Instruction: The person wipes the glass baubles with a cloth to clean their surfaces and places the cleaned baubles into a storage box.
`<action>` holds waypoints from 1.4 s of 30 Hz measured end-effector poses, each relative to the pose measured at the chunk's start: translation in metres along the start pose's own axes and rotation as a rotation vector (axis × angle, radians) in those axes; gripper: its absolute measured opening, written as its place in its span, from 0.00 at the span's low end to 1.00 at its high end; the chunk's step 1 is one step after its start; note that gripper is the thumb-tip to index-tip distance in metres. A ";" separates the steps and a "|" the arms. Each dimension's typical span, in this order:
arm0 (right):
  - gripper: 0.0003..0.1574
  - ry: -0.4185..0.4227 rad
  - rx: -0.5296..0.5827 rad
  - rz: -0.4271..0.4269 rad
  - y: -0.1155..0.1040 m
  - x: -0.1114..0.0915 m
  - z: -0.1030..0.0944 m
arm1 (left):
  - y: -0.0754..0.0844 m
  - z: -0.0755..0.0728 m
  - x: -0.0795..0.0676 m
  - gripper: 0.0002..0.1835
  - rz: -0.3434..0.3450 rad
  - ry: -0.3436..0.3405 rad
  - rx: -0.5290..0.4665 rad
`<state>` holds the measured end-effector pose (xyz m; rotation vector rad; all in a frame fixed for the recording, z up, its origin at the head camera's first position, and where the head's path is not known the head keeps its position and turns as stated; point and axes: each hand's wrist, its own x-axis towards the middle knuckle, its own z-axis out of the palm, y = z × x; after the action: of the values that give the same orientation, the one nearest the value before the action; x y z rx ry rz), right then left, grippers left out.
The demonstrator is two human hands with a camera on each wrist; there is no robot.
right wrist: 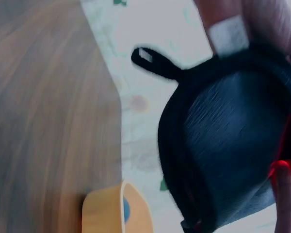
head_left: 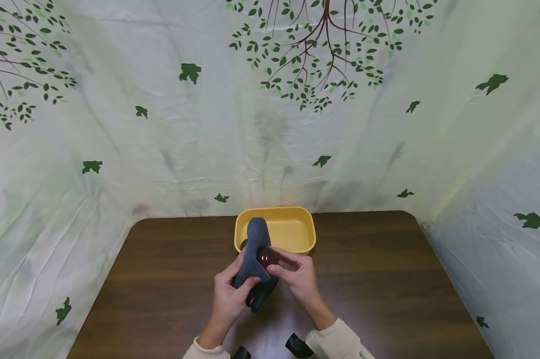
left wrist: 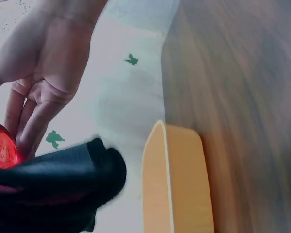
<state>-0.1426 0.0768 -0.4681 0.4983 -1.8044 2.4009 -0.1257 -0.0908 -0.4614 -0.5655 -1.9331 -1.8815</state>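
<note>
My left hand holds a dark blue fabric pouch with its mouth spread, thumb on the near flap. A black hanging loop and a white label show on the pouch in the right wrist view. My right hand pinches a glossy, dark red round thing between thumb and fingers, right at the pouch's opening. It glows brighter red in the left wrist view. Beyond both hands stands a yellow bin, its left part hidden by the pouch.
The brown wooden table carries the bin near its back edge. A patch of blue shows inside the bin in the right wrist view. A pale cloth with printed leaves hangs behind. Black wrist cameras sit by the cream sleeves.
</note>
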 end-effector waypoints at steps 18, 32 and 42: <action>0.38 -0.065 0.163 -0.079 0.001 0.001 0.006 | 0.011 0.003 0.003 0.27 -0.182 0.110 -0.041; 0.35 -0.046 0.061 -0.108 0.007 -0.002 0.003 | 0.007 0.001 -0.002 0.28 -0.213 0.055 -0.117; 0.26 0.049 0.030 0.080 0.004 -0.005 0.007 | -0.004 -0.006 0.000 0.34 0.102 -0.023 0.179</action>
<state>-0.1379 0.0693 -0.4719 0.3732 -1.8043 2.4721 -0.1277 -0.0974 -0.4652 -0.6197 -2.0210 -1.6273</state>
